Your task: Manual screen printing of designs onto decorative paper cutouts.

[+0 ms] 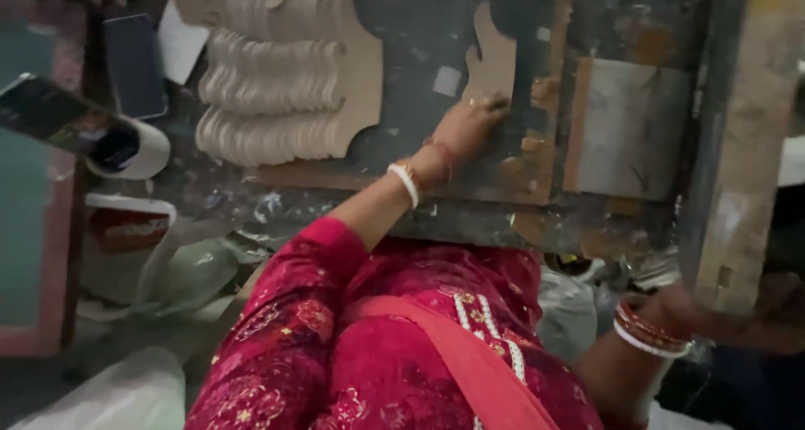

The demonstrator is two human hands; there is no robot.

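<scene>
Nearest, the right hand point(679, 308) hangs low beside the worktable's edge; whether it grips anything cannot be told. Farther up, the left hand point(470, 128) presses flat, fingers together, on one tan cut-out board piece point(495, 61) lying on the dark worktable point(419, 44). Beyond to the left lie three stacks of scalloped boards point(277, 78) and one tape roll point(147, 149).
</scene>
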